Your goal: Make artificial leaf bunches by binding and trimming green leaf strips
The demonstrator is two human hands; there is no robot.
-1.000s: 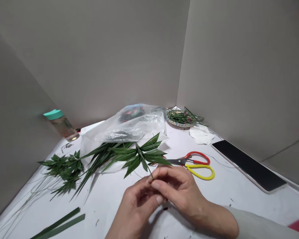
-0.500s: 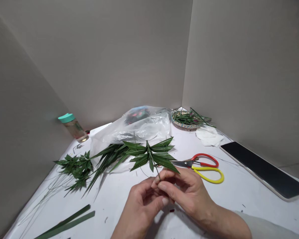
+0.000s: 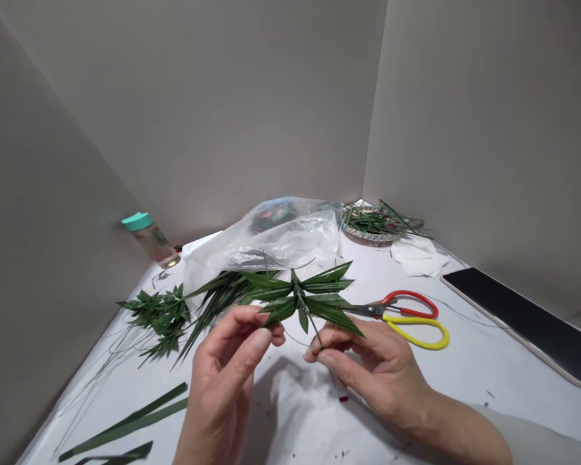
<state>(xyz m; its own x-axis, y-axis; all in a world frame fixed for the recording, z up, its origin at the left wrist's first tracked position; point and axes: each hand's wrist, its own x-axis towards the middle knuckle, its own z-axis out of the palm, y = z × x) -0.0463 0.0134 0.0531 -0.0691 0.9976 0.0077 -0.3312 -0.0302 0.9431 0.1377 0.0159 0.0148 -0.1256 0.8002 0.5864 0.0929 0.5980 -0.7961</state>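
A woven green leaf piece (image 3: pixel 297 294) with paired pointed blades is held up above the table, thin strands curling from it. My right hand (image 3: pixel 368 365) pinches its stem between thumb and fingers. My left hand (image 3: pixel 239 358) is closed at the piece's lower left blade, thumb against the fingertips; what those fingertips hold, if anything, is too small to tell. Just behind my right hand lie scissors (image 3: pixel 407 316) with one red and one yellow handle.
Behind are long green leaves (image 3: pixel 217 297), a clear plastic bag (image 3: pixel 300 236) and a basket of leaf strips (image 3: pixel 368 237). Leaf pieces (image 3: pixel 162 316) and a teal-lidded bottle (image 3: pixel 155 242) stand left. Cut strips (image 3: pixel 130 423) lie front left; white tissue (image 3: pixel 419 256) and a tablet (image 3: pixel 518 323) lie right.
My left hand has moved away from my right hand, left and up to the blade. My right hand still holds the stem. The whole view has shifted slightly.
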